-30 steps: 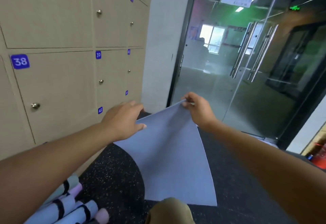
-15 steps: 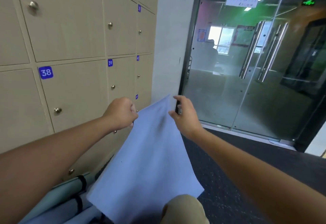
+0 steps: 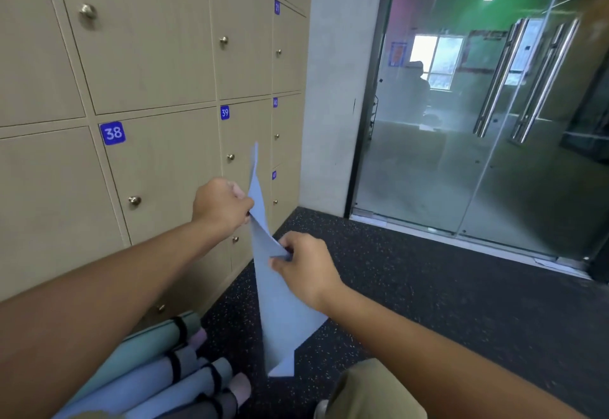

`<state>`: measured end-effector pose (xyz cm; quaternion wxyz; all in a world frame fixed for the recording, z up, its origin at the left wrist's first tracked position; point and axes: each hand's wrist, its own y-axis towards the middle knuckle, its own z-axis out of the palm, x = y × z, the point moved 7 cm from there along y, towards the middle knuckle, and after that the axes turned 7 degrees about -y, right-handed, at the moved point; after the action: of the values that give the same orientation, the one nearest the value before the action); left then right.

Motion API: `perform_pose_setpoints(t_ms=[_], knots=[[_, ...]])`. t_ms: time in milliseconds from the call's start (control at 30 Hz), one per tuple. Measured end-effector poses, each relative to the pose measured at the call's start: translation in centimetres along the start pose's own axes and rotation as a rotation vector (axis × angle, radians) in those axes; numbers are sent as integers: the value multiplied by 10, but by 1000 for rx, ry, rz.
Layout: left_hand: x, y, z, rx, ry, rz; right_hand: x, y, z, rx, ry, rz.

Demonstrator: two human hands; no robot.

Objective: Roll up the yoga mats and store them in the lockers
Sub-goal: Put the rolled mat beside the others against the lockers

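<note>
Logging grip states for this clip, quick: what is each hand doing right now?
Left hand: closed, gripping the blue mat by its upper edge.
Right hand: closed, pinching the same mat lower down.

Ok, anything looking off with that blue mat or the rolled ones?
The blue mat hangs twisted and unrolled between the left hand and right hand. The rolled mats lie strapped by the lockers; nothing damaged.

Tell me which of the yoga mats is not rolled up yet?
The pale blue mat, which hangs loose between the left hand and right hand. The other mats lie on the floor by the lockers, rolled and bound with black straps.
</note>
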<state>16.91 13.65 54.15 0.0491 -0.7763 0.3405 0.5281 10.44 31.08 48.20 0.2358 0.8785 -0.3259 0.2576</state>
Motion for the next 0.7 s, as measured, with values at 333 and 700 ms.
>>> perform_pose_setpoints(t_ms=[333,700], knots=[[18,-6,-1,77,311,362,-29,9,-12,-78,-128,-55],[63,-36,-8,330,376,522,-42,6,-21,-45,-150,-76]])
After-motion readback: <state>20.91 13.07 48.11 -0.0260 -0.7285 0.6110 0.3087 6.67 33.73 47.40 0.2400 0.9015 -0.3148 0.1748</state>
